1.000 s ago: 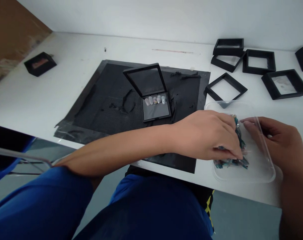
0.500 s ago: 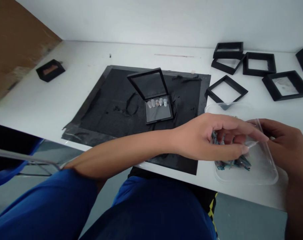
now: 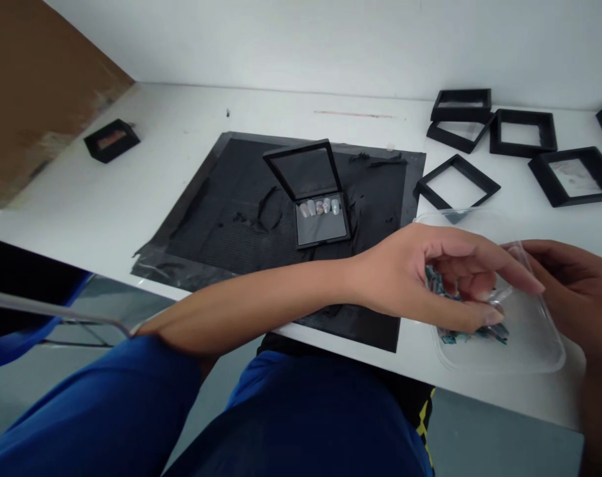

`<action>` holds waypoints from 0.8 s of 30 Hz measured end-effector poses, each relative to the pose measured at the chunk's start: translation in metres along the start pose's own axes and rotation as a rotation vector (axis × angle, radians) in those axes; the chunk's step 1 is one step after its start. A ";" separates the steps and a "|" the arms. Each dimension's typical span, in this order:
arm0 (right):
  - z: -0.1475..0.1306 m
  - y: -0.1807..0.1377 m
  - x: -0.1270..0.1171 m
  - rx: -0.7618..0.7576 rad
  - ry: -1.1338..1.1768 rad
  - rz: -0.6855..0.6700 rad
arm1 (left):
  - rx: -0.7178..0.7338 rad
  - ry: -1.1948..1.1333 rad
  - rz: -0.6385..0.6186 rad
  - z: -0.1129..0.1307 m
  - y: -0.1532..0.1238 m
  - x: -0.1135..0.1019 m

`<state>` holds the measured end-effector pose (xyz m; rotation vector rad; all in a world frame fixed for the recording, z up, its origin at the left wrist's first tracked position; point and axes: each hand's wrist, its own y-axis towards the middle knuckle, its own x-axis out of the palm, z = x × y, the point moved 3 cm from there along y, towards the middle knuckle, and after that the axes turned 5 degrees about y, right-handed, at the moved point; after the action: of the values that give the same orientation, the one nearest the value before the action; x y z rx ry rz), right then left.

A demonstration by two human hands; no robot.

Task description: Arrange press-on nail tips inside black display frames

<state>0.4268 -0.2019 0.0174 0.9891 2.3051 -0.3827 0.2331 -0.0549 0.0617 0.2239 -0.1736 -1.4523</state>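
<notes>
My left hand (image 3: pixel 444 278) reaches across over a clear plastic container (image 3: pixel 529 344). Its thumb and fingers are closed on a small clear plastic piece (image 3: pixel 502 295), whose full shape is hidden. Beneath the fingers, several small teal and dark pieces (image 3: pixel 472 336) lie in the container. At the container's right side, my right hand (image 3: pixel 573 278) has curled fingers close to its edge; what they grip is hidden. An open black display case (image 3: pixel 322 232) with several press-on nails (image 3: pixel 319 207) in its lower half stands on a black mat (image 3: pixel 221 199), left of my hands.
Several black frames (image 3: pixel 523 132) lie at the back right, one a diamond-turned frame (image 3: pixel 458 184) just behind the container. A small black box (image 3: pixel 112 140) sits far left beside a brown panel (image 3: pixel 47 99). The white table (image 3: pixel 166 139) meets a wall behind.
The view has shifted slightly, so everything sits a little further right. My left fingers have curled in a bit more; both hands stay at the container.
</notes>
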 end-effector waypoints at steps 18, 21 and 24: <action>0.001 -0.001 -0.001 0.035 -0.035 -0.033 | -0.022 0.058 -0.019 -0.001 0.002 -0.002; 0.002 0.000 -0.001 0.019 -0.038 -0.039 | -0.027 0.009 0.003 0.001 0.001 -0.002; 0.001 0.001 -0.003 0.033 -0.050 -0.023 | -0.034 -0.066 0.003 0.006 0.000 -0.001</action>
<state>0.4294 -0.2029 0.0185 0.9591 2.2734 -0.4517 0.2315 -0.0540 0.0679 0.1483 -0.2022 -1.4594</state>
